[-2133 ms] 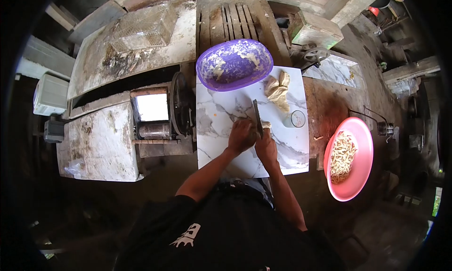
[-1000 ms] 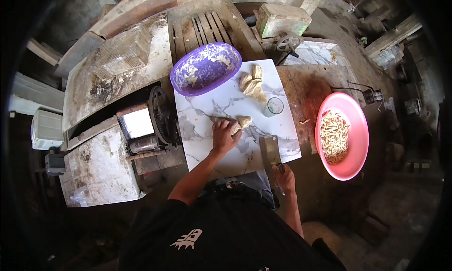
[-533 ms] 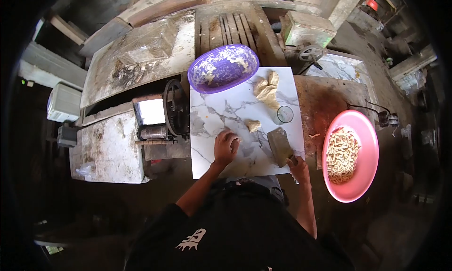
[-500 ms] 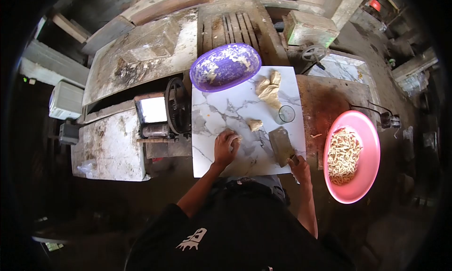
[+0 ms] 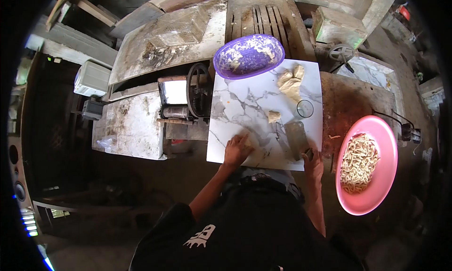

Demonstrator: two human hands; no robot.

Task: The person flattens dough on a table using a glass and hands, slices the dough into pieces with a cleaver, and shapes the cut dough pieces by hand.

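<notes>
Cleaver (image 5: 296, 140) lies over the right front part of the marbled board (image 5: 226, 115); I see the right hand (image 5: 314, 164) on its handle, fingers wrapped around it. Left hand (image 5: 238, 151): palm down near the board's front edge, fingers slightly bent and a little apart, pale dough piece (image 5: 248, 143) showing at the fingertips; I cannot tell whether it is gripped or only pressed. Small dough lump (image 5: 274, 116): on the board near the cleaver's far end. Larger dough (image 5: 291, 83): farther back, between the glass (image 5: 305, 109) and the purple basin (image 5: 249, 76).
</notes>
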